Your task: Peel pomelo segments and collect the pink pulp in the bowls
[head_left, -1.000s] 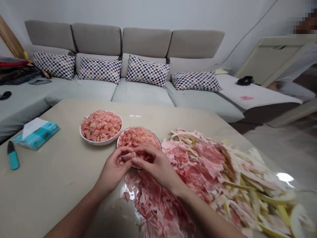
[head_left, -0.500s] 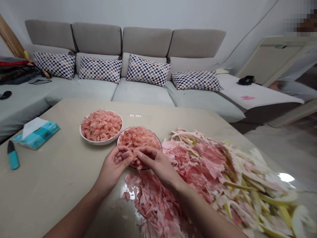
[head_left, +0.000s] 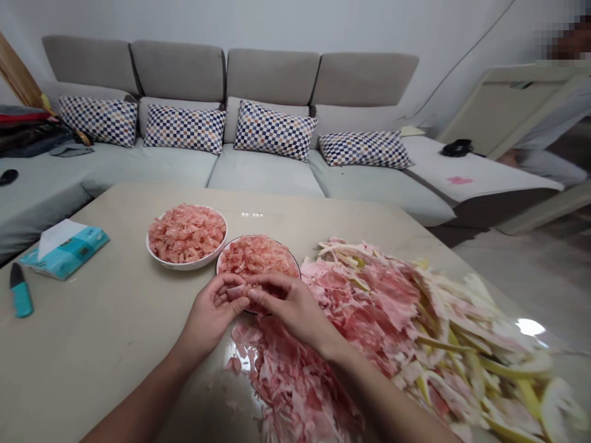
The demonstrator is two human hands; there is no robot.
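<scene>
Head view, work area: centres on a glossy beige table (head_left: pixel 115 320), with both hands meeting over the near side of the dark-rimmed white bowl (head_left: pixel 218 261).
Left hand (head_left: pixel 212 317): grasps a small pink pulp piece (head_left: pixel 238 291) between thumb and curled fingertips.
Right hand (head_left: pixel 298 311): closes thumb and fingertips on the same piece, opposite the left; exact contact partly hidden by the fingers.
Dark-rimmed bowl, contents: loose pink pulp pieces (head_left: pixel 261 251), heaped.
Plain white round bowl (head_left: pixel 189 266): stands just beside, to the left and farther back; holds a heap of similar pulp.
Pink membrane scraps (head_left: pixel 295 381): spread on the table beneath the right forearm and to the right of the bowls.
Yellow-green and white peel strips (head_left: pixel 508 369): lie piled at far right.
Turquoise tissue pack (head_left: pixel 69 252): lies at far left, near the turquoise-handled knife with black blade (head_left: pixel 21 295).
Grey sofa (head_left: pixel 180 71): stands behind the table; carries checkered cushions (head_left: pixel 184 128).
</scene>
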